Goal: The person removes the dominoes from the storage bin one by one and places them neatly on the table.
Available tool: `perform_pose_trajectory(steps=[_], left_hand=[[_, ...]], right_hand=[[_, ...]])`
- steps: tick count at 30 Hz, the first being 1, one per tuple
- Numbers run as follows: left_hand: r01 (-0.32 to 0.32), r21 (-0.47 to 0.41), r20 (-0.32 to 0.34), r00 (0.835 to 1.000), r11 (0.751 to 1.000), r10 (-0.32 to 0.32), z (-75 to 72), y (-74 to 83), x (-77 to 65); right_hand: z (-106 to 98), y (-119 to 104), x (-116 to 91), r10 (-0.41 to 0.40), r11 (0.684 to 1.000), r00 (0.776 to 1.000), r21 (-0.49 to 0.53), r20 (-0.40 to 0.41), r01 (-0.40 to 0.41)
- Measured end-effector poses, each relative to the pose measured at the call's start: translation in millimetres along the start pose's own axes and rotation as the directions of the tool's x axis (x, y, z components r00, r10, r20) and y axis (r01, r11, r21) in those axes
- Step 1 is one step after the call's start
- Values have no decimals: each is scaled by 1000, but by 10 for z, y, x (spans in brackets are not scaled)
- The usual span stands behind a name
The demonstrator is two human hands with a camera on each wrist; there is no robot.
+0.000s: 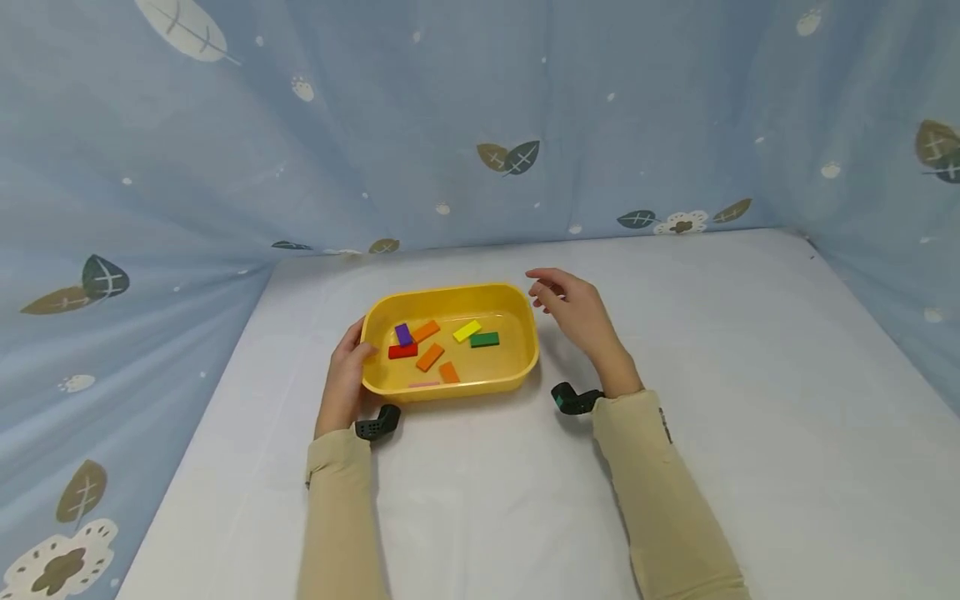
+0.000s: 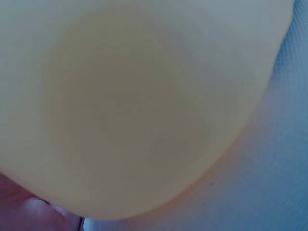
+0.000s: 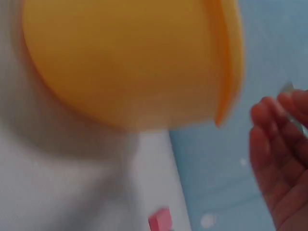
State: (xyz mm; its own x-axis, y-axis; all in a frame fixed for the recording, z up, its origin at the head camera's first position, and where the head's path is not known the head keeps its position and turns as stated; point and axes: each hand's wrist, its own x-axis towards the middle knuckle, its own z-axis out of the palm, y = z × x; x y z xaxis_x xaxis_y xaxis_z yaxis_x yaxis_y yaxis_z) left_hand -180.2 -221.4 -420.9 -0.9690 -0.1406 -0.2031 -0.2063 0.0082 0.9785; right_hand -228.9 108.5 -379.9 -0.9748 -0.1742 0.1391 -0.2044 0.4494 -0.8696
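Observation:
A yellow plastic tray [image 1: 480, 387] with rounded corners stands on the white table in the head view. My left hand [image 1: 347, 371] grips its left side, thumb over the rim and fingers outside. In the left wrist view the pale outer wall of the tray [image 2: 125, 110] fills most of the picture, and a bit of the hand [image 2: 33, 209] shows at the lower left corner. Beside the tray's far right corner, my right hand [image 1: 577, 308] hovers with loosely bent fingers. The right wrist view shows those fingers [image 3: 274, 139] holding nothing, apart from the tray's wall [image 3: 130, 62].
Inside the tray lie several small blocks, among them purple [image 1: 403, 334], red [image 1: 402, 351], orange [image 1: 431, 357], yellow [image 1: 467, 331] and green [image 1: 484, 339]. A pink block [image 3: 161, 220] rests on the table beyond the tray. Blue patterned cloth [image 1: 450, 125] hangs behind the table.

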Motion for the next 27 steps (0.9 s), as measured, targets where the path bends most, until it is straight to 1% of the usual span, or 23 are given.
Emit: perform_pose_trajectory(steps=[3,6,10,14,17,22,25,27], left_hand=[[14,8,-26,1000,1000,-14,-45,-15,-39],[5,0,-11,1000,1000,-5,-48,-31,-45],[-14,2,2,1000,1000,14,-17,-45,-32],[-21,-7,-5,1000,1000,21,-2,-50,-25],[-19,-13,-6,1000,1000,19,-1,-47,-22],[-20,-4,-13,1000,1000,20,6,-30,-25],[-15,-4,-15,1000,1000,15,9,-14,-24],[-17,1,-17,1000,1000,17,6,-5,-22]], right_hand=[[169,-101,-20,-73,997,996,-5,46,73],[302,-193,-51,-117,992,989,-38,90,120],[470,-296,-104,-132,973,979,-167,156,157],[642,-353,-146,-115,943,972,-284,207,172],[734,-358,-163,-91,911,970,-374,225,172],[795,-354,-173,-50,836,969,-521,244,174],[807,-358,-179,-14,782,959,-595,284,188],[813,-369,-184,10,754,948,-625,319,203]])
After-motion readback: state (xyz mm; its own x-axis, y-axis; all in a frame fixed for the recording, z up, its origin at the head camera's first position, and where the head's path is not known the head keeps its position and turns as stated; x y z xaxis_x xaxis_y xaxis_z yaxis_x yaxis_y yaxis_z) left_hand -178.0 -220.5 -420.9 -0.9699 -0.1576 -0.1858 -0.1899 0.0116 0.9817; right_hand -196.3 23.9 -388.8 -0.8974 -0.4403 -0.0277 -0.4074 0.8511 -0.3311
